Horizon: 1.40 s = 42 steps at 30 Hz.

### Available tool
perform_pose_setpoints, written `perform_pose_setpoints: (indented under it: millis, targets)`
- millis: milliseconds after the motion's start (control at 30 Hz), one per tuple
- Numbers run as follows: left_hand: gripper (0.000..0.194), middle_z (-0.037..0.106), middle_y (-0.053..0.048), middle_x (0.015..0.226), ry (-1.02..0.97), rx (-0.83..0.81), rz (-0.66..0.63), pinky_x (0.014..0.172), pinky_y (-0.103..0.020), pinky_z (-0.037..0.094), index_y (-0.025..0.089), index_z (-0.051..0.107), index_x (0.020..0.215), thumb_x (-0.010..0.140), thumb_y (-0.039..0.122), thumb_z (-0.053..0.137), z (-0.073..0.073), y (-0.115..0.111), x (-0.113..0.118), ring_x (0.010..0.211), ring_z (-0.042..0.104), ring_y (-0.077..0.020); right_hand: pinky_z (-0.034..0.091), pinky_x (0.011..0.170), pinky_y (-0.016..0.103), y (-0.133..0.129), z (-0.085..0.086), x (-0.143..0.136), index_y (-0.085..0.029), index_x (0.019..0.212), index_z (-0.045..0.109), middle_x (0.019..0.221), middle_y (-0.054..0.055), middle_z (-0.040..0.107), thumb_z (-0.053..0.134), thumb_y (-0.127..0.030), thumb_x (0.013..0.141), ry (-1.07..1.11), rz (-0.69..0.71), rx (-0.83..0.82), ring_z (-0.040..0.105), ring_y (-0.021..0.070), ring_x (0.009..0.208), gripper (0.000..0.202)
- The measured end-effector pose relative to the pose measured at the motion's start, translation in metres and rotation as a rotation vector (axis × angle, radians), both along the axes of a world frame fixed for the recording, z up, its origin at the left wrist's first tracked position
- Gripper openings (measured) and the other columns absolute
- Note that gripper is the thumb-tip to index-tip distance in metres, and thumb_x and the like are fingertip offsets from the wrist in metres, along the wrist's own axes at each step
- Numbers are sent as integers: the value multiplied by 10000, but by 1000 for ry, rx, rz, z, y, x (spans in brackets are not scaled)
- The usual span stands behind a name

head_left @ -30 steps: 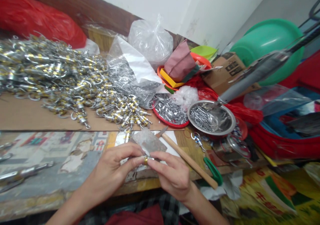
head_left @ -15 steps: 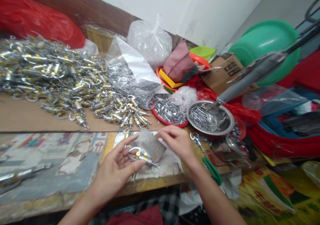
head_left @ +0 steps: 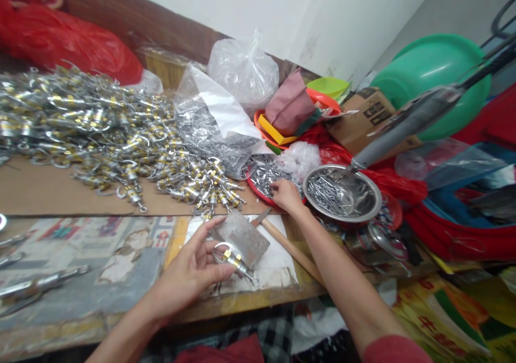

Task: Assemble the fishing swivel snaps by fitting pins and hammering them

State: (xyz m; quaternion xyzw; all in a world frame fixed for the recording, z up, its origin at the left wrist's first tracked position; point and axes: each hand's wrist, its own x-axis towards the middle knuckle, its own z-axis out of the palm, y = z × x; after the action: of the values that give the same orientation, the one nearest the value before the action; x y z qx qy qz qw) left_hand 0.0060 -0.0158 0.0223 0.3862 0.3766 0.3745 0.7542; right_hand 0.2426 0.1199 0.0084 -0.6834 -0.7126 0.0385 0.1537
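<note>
My left hand (head_left: pixel 189 269) is closed around a silver metal fitting (head_left: pixel 234 255) with yellow bands, a curved wire hook at one end and a small eye at the other. It holds the fitting over a grey metal block (head_left: pixel 250 237). My right hand (head_left: pixel 287 195) reaches into a red plate (head_left: pixel 262 195) of small metal pieces (head_left: pixel 264 175), its fingers bent together among them. What those fingertips pinch is too small to make out. Between my hands lies a hammer (head_left: pixel 292 247) with a wooden handle, partly under my right forearm.
A heap of similar fittings (head_left: pixel 92 121) covers the back left. A steel bowl (head_left: pixel 373 207) with metal pins stands right of the red plate, below a grey lever arm (head_left: pixel 403 126). Clear bags (head_left: pixel 242 73) and a green basin (head_left: pixel 431 78) are behind. Long metal tools (head_left: pixel 44 285) lie at left.
My right hand has moved from beside the metal block up to the red plate, and the hammer now shows lying on the table. My left hand still holds the fitting in nearly the same place.
</note>
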Motion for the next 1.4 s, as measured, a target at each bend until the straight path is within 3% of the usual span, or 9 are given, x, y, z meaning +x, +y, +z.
perform_pose_setpoints:
  millis: [167,300,400,467,633,833,1300,1400]
  targets:
    - [879,602,-3,768,46,-20,-2,708,-331,482,256,252,1310,581,207,741,0,7,0,775,628,-207,424,842,306,-13,3,20,-137,832,685,906,96,667,508,-120,751,173,1,107,595,200,895,195]
    - [903,595,11,742,71,-41,14,692,-328,477,249,254,1306,556,206,756,-5,10,0,729,635,-205,489,712,286,-43,18,2,-138,897,660,858,75,683,476,-193,800,354,52,124,631,166,770,215]
    - [903,596,25,729,82,-64,63,667,-302,472,263,275,1297,539,205,763,-5,8,0,718,639,-199,491,552,217,-79,31,-27,-165,806,673,668,9,684,559,-206,757,481,203,-5,621,120,573,130]
    - [899,611,25,727,83,-75,77,654,-287,469,266,277,1299,542,212,761,-4,7,1,721,639,-194,477,543,204,-102,37,-47,-170,735,676,640,1,673,607,-170,715,559,358,-71,607,111,564,72]
    - [894,643,14,740,21,-77,71,687,-283,461,239,262,1307,559,195,750,-3,5,1,740,629,-175,480,625,237,-126,26,-71,-168,734,673,690,31,677,567,-128,751,597,558,211,609,121,637,114]
    - [857,626,27,724,1,-55,69,650,-265,450,251,293,1289,566,177,747,-8,5,0,695,613,-151,483,645,276,-128,13,-68,-163,856,645,782,61,671,455,-92,809,338,693,338,596,149,725,208]
    - [843,623,25,730,84,-63,98,642,-240,461,227,330,1277,551,178,756,-8,6,0,673,592,-123,486,718,328,-145,26,-64,-81,955,596,818,121,648,339,-118,883,-141,778,321,564,210,837,269]
    - [843,626,21,730,87,-60,97,652,-250,468,227,333,1278,551,183,757,-6,5,1,682,600,-132,491,726,353,-152,27,-66,-49,1041,565,840,148,636,329,-105,878,-147,753,280,558,233,878,292]
